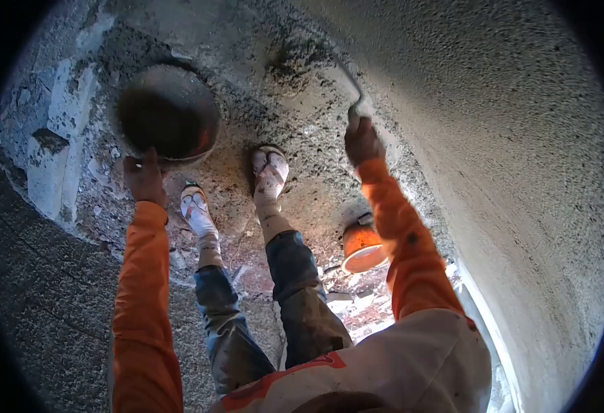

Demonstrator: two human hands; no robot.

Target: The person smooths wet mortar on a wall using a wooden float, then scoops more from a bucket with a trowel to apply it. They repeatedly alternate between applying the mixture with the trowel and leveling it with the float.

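My left hand (146, 181) grips the near rim of a round, dark metal pan (168, 117), which is tilted so its hollow inside shows. On the right, my right hand (364, 144) is closed round the handle of a trowel (347, 79). The trowel's bent metal neck points away toward the ground at the foot of the rough wall. Its blade is hard to make out against dark, wet-looking mortar (302, 58). Whether the pan holds anything cannot be seen in its shadow.
A rough plastered wall (508, 138) curves along the right. An orange bucket (362, 248) lies near my right forearm. My sandalled feet (270, 168) stand on rubble-strewn ground. A pale concrete block (47, 168) is at the left, beside a rough grey surface (47, 296).
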